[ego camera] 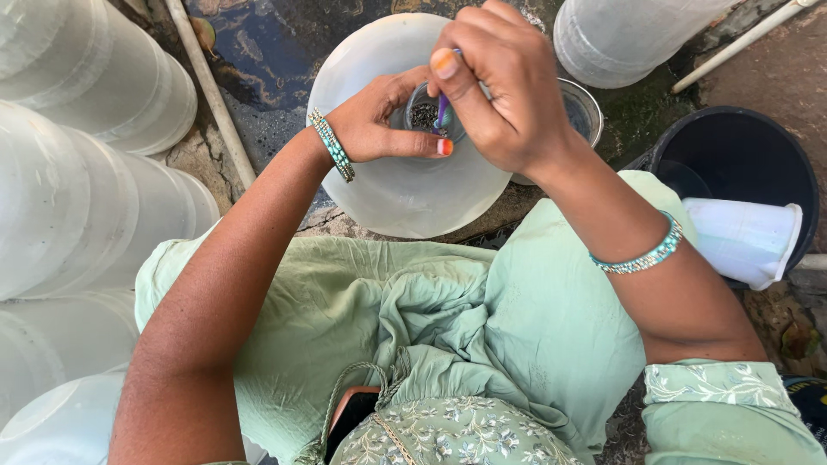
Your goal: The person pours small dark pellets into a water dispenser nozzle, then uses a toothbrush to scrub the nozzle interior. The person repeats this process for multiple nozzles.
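My left hand [379, 120] grips the neck of a large translucent white jar [405, 194] that stands upright below me; dark grains show inside its open mouth [422, 114]. My right hand [504, 82] is closed around a thin purple stick-like tool [442, 112] whose tip dips into that mouth. Both wrists carry turquoise beaded bangles. My lap in pale green cloth fills the lower part of the view.
Several translucent white jars [77, 198] lie stacked on the left, another [620, 34] at top right. A steel bowl [586, 108] sits behind the jar. A black bucket [741, 164] with a white cup [745, 237] on its rim stands right. Wet stone ground, white pipes.
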A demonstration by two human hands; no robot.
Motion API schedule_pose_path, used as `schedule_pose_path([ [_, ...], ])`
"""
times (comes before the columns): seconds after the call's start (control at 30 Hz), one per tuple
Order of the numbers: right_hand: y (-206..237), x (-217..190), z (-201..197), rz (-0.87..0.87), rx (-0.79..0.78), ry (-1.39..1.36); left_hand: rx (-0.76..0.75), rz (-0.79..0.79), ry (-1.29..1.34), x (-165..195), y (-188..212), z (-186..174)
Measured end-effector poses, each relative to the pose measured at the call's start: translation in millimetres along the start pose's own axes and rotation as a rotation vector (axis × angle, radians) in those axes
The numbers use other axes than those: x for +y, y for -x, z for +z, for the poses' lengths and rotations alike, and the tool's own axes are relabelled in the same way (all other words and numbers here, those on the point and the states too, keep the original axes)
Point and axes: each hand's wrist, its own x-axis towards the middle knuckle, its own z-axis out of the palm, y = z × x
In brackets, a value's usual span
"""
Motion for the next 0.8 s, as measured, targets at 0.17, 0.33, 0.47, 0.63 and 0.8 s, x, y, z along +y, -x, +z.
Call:
schedule_pose_path([
  [0.17,-1.6,-20.7,-27.4,0.081,0.04,-0.147,-0.001,-0.048,0.067,-7.4,1.5,-1.6],
  [0.33,11.9,-59.2,-71.0,-0.028,0.065,0.041,0.028,-0.043,0.094,-10.4,2.2,-2.9],
  [0.47,4.1,-31.2,-35.6,-0.051,0.029,0.071,0.004,-0.032,0.126,-8.1,1.2,-2.1],
  [0.63,-5.9,-1.4,-3.5,-0.013,-0.007,-0.04,0.009,-0.071,0.037,-5.2,0.1,-0.2],
  [0.8,7.6,-26.1,-45.1,0.174,0.076,-0.27,-0.014,0.013,0.042,-5.8,-1.9,0.0],
])
